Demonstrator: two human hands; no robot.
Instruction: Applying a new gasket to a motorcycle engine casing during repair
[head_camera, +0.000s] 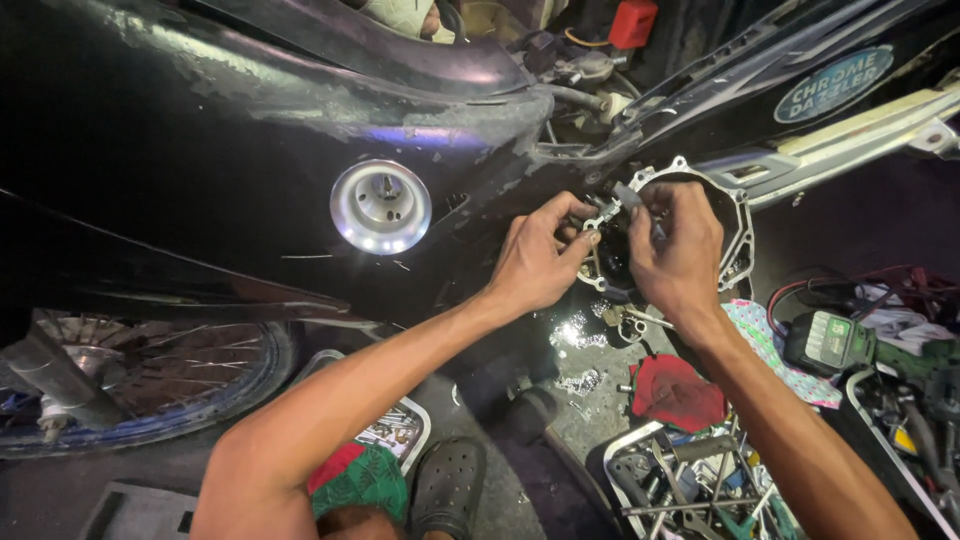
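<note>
Dim workshop floor (590, 395), grey concrete with a wet shiny patch; a black motorcycle body (200, 140) fills the upper view.

Both hands meet at an open round engine housing (738, 215), ringed by a bare metal gasket face. Left hand (540, 262): fingers curled, thumb and forefinger pinched together on a small metal part (598, 208) at the housing's left edge. Right hand (680, 250): fingers closed around a slim dark tool (633, 197), whose tip sits just beside the pinched part. The two hands nearly touch; whether the tool touches the part cannot be told. The part itself is too small and shadowed to identify.

Left of the grip, well apart: a round chrome cap (381, 206) set in the black panel. Farther left and lower: a spoked wheel (150, 375).

Just below the grip: small bright metal pieces (630, 322) on the wet floor. Below those: a red rag (678, 392). Lower still: a tray (620, 462) of wrenches and mixed tools.

Right of the grip: a green-and-black power tool (850, 345) with red cables (870, 280) above it, and a patterned cloth (770, 345) between it and the right forearm.

Bottom centre: a dark perforated clog (450, 485) and green-and-red patterned shorts (360, 480). A small container (415, 420) of screws lies beside them.
</note>
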